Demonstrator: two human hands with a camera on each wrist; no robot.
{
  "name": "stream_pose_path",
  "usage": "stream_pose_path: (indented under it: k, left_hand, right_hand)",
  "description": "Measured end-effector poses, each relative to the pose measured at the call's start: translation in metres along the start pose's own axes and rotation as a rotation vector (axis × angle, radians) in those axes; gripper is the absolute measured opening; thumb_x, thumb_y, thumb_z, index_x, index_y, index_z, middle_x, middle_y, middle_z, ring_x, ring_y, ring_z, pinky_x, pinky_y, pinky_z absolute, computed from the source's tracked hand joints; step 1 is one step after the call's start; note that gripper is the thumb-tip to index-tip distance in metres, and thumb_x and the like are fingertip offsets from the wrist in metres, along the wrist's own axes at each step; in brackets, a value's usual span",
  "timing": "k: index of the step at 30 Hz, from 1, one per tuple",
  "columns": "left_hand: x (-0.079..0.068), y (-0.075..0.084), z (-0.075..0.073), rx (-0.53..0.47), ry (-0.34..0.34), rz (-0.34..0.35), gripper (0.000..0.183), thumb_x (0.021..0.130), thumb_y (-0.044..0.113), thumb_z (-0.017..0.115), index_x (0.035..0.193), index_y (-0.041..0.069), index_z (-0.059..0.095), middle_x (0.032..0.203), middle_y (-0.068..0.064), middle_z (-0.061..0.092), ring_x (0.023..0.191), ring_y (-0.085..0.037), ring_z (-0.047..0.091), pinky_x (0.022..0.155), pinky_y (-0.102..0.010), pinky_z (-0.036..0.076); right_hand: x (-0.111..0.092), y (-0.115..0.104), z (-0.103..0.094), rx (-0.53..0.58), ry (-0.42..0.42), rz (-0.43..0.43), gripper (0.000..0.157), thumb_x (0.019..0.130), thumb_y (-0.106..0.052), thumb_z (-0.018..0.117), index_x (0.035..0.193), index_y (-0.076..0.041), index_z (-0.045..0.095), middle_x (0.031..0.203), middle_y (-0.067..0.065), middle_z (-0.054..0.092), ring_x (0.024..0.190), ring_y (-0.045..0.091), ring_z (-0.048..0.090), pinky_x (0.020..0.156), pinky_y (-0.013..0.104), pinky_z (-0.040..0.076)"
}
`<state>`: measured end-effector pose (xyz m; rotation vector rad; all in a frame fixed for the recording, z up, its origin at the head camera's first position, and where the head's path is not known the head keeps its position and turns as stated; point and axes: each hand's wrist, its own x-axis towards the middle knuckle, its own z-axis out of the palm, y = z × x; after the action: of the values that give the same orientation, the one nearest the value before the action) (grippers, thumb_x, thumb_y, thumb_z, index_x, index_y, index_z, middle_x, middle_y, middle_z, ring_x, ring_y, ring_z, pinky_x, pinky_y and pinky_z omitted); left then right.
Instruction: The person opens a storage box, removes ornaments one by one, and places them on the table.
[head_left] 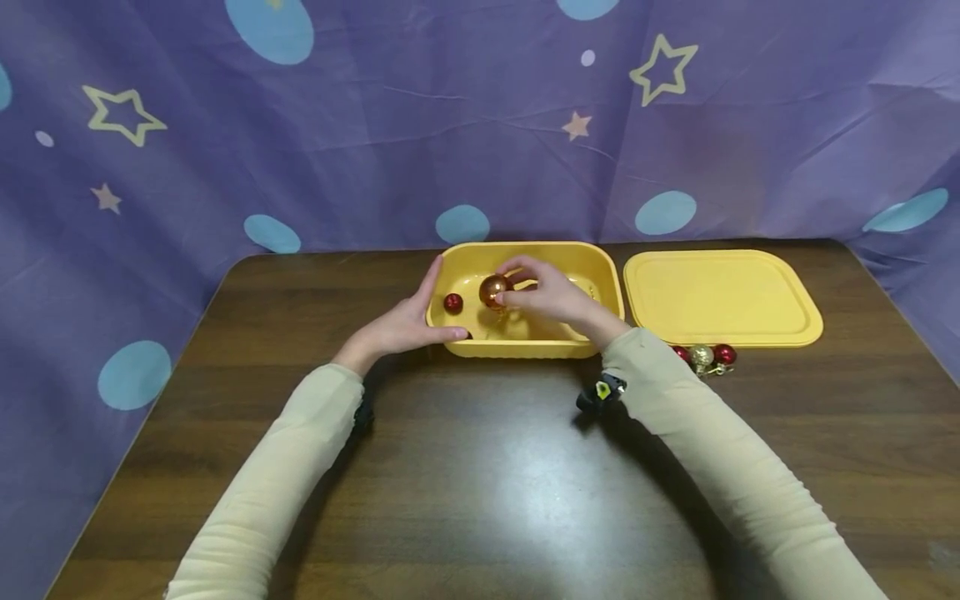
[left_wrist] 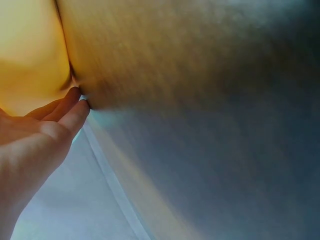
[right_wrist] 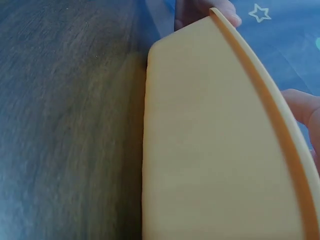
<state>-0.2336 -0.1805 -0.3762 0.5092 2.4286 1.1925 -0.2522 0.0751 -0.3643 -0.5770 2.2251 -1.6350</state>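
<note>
A copper-coloured Christmas ball (head_left: 494,292) is pinched between the thumb and fingers of my right hand (head_left: 546,293), inside the open yellow plastic box (head_left: 525,349). My left hand (head_left: 405,323) holds the box's left end, with the thumb over the front rim and the fingers along the left side. Inside, near that end, lies a small dark red ball (head_left: 453,303). A dark bit beside my left thumb is too small to tell. In the right wrist view the box wall (right_wrist: 210,130) hides the ball, and right fingers (right_wrist: 305,107) show above the rim.
A yellow lid (head_left: 723,298) lies flat on the wooden table (head_left: 480,467), right of the box. In front of the lid are red balls (head_left: 725,354) and a gold ball (head_left: 701,357), partly behind my right sleeve. A purple patterned cloth (head_left: 480,125) hangs behind the table.
</note>
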Motion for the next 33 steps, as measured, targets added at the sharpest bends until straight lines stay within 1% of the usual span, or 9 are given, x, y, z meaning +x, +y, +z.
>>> stream_pose_path:
  k: [5, 9, 13, 16, 18, 24, 26, 29, 33]
  left_hand:
    - [-0.001, -0.001, 0.0, 0.0, 0.002, 0.003, 0.115, 0.087, 0.032, 0.073, 0.151, 0.026, -0.021, 0.159, -0.016, 0.0, 0.14, -0.034, 0.022, 0.112, -0.047, 0.02]
    - [0.0, -0.002, 0.001, 0.012, 0.012, 0.016, 0.116, 0.086, 0.032, 0.074, 0.151, 0.025, -0.021, 0.159, -0.018, 0.003, 0.138, -0.035, 0.025, 0.111, -0.046, 0.021]
    - [-0.001, -0.001, 0.001, 0.024, 0.021, 0.021, 0.118, 0.084, 0.035, 0.076, 0.152, 0.025, -0.02, 0.158, -0.021, 0.007, 0.136, -0.035, 0.03, 0.111, -0.045, 0.023]
    - [-0.001, -0.001, 0.001, 0.025, 0.024, 0.021, 0.12, 0.082, 0.038, 0.077, 0.152, 0.024, -0.019, 0.158, -0.021, 0.007, 0.135, -0.035, 0.032, 0.11, -0.045, 0.024]
    - [-0.002, 0.0, 0.001, 0.019, 0.022, 0.022, 0.12, 0.082, 0.038, 0.078, 0.152, 0.024, -0.019, 0.158, -0.021, 0.007, 0.135, -0.034, 0.031, 0.111, -0.045, 0.023]
    - [-0.001, 0.001, 0.002, -0.009, 0.021, 0.021, 0.119, 0.084, 0.03, 0.077, 0.152, 0.024, -0.02, 0.159, -0.019, 0.004, 0.136, -0.032, 0.03, 0.111, -0.044, 0.022]
    - [0.0, 0.001, 0.002, -0.014, 0.021, 0.022, 0.118, 0.084, 0.029, 0.077, 0.152, 0.024, -0.02, 0.159, -0.018, 0.004, 0.136, -0.031, 0.03, 0.111, -0.044, 0.022]
    - [0.001, 0.0, 0.002, -0.014, 0.02, 0.019, 0.118, 0.084, 0.029, 0.077, 0.152, 0.025, -0.02, 0.159, -0.017, 0.004, 0.136, -0.031, 0.029, 0.111, -0.044, 0.022]
    - [0.001, 0.0, 0.002, -0.013, 0.014, 0.016, 0.117, 0.085, 0.029, 0.076, 0.152, 0.025, -0.021, 0.159, -0.018, 0.004, 0.135, -0.032, 0.031, 0.111, -0.044, 0.022]
  right_hand:
    - [-0.006, 0.001, -0.007, 0.04, 0.014, 0.009, 0.039, 0.089, -0.004, 0.066, 0.124, 0.003, 0.051, 0.119, 0.023, 0.057, 0.106, 0.033, 0.057, 0.088, 0.037, 0.049]
    - [-0.011, 0.001, -0.015, 0.064, 0.023, 0.01, 0.039, 0.089, -0.003, 0.065, 0.124, 0.005, 0.049, 0.118, 0.024, 0.057, 0.103, 0.032, 0.059, 0.088, 0.043, 0.049]
    - [-0.018, 0.0, -0.024, 0.058, 0.038, 0.016, 0.039, 0.09, -0.004, 0.066, 0.123, 0.006, 0.049, 0.117, 0.024, 0.058, 0.099, 0.03, 0.06, 0.088, 0.048, 0.049]
    - [-0.027, -0.002, -0.033, 0.043, 0.046, 0.01, 0.038, 0.09, -0.004, 0.066, 0.123, 0.006, 0.049, 0.117, 0.023, 0.058, 0.099, 0.029, 0.06, 0.088, 0.048, 0.049]
    - [-0.033, -0.003, -0.038, 0.037, 0.05, -0.004, 0.038, 0.09, -0.004, 0.065, 0.123, 0.006, 0.049, 0.117, 0.023, 0.058, 0.1, 0.029, 0.06, 0.087, 0.046, 0.05]
    - [-0.05, -0.002, -0.052, -0.041, 0.059, -0.04, 0.038, 0.09, -0.006, 0.066, 0.122, 0.003, 0.05, 0.117, 0.02, 0.059, 0.104, 0.029, 0.059, 0.085, 0.03, 0.049]
    - [-0.055, -0.002, -0.055, -0.06, 0.054, -0.046, 0.037, 0.09, -0.006, 0.066, 0.122, 0.004, 0.05, 0.117, 0.02, 0.058, 0.103, 0.03, 0.061, 0.083, 0.028, 0.048]
    - [-0.062, -0.001, -0.059, -0.091, 0.051, -0.038, 0.037, 0.091, -0.008, 0.067, 0.121, 0.003, 0.049, 0.118, 0.02, 0.055, 0.1, 0.031, 0.062, 0.079, 0.03, 0.05]
    - [-0.073, -0.002, -0.066, -0.169, 0.064, -0.008, 0.04, 0.091, -0.016, 0.068, 0.122, 0.0, 0.048, 0.12, 0.017, 0.052, 0.096, 0.029, 0.064, 0.075, 0.039, 0.052]
